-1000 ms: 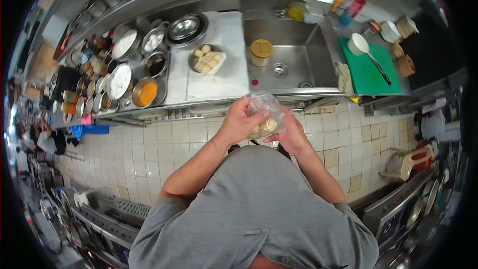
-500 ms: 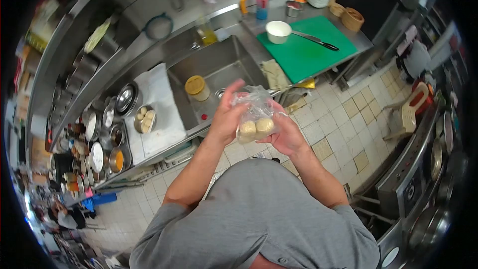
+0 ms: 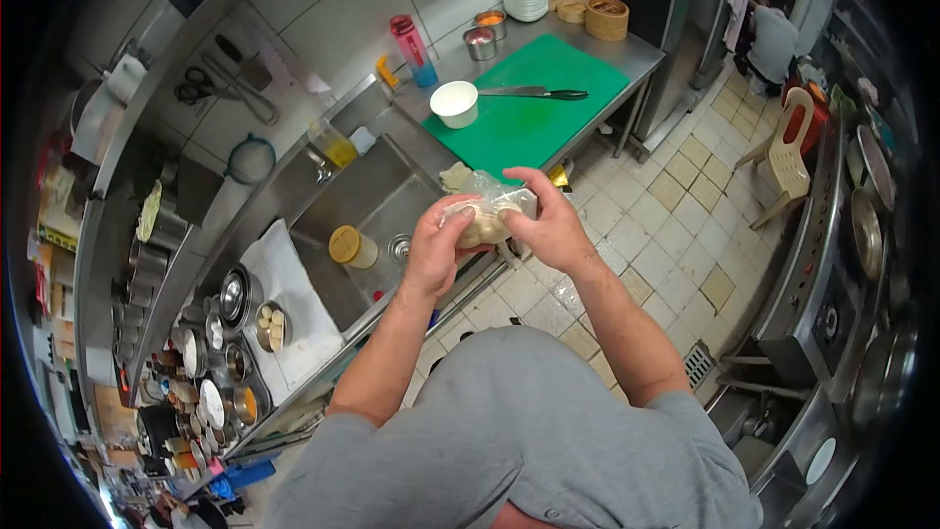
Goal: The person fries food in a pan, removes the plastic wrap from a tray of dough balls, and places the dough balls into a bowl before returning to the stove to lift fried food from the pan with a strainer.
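A clear plastic bag (image 3: 487, 222) with pale round balls inside is held in front of my body, between both hands. My left hand (image 3: 437, 243) grips its left side, the thumb pressed on top. My right hand (image 3: 546, 222) pinches the right side, thumb against the bag and fingers curled over it. Behind the bag lies the near edge of the sink, with a pale cloth (image 3: 456, 177) beside it. A metal bowl (image 3: 270, 326) with similar pale pieces sits on a white cloth (image 3: 311, 333) at the left.
The sink (image 3: 367, 206) holds a yellow-lidded jar (image 3: 352, 247). A green board (image 3: 534, 118) carries a white bowl (image 3: 454, 104) and a knife (image 3: 534, 92). At right are a plastic chair (image 3: 786, 157) and a stove (image 3: 827, 318); another person (image 3: 774, 43) is at the far right.
The view has swung to the right. Both hands have closed in on the bag, which now lies flatter and more covered by the fingers.
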Motion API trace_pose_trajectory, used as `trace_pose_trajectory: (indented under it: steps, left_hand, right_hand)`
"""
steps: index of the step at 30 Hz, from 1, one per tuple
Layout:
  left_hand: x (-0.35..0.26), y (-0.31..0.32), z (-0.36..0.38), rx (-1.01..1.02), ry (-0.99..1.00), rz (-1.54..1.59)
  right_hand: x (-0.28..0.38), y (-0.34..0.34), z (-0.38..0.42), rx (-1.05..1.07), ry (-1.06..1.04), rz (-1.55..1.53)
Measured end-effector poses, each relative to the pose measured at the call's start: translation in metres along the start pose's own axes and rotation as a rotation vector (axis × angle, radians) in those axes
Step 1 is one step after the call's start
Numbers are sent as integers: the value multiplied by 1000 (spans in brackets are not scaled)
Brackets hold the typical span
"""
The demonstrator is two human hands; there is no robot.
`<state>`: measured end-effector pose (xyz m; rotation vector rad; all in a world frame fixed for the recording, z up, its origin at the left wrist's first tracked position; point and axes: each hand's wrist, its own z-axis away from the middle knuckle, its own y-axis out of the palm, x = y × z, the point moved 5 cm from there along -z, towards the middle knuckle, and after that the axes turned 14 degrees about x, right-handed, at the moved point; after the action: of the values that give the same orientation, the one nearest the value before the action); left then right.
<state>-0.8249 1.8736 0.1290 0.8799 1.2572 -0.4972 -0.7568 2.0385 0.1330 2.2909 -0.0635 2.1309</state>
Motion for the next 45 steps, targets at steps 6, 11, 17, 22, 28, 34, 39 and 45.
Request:
trace_pose_trajectory:
  steps: [6,11,17,22,28,34,39,45]
  left_hand:
    - [8,5,-26,41,-4,169]
    - [9,9,-40,71,98,6]
    - [2,39,-48,120,275,-344]
    - [-8,87,-53,116,432,-263]
    - [46,94,-104,277,52,134]
    - [51,117,-182,252,125,142]
    - [43,142,-258,486,308,12]
    - [29,177,-360,475,609,-434]
  right_hand:
    - [13,-24,-2,-12,-30,53]
    - [29,-31,8,-83,-108,211]
    - [19,-51,23,-166,-114,90]
    - [16,-80,45,-323,-73,112]
    - [15,-120,64,-181,-39,24]
    - [-16,-161,55,-101,-299,-302]
    - [-13,-212,26,-323,-409,-750]
    - [29,-291,-17,-439,-486,-745]
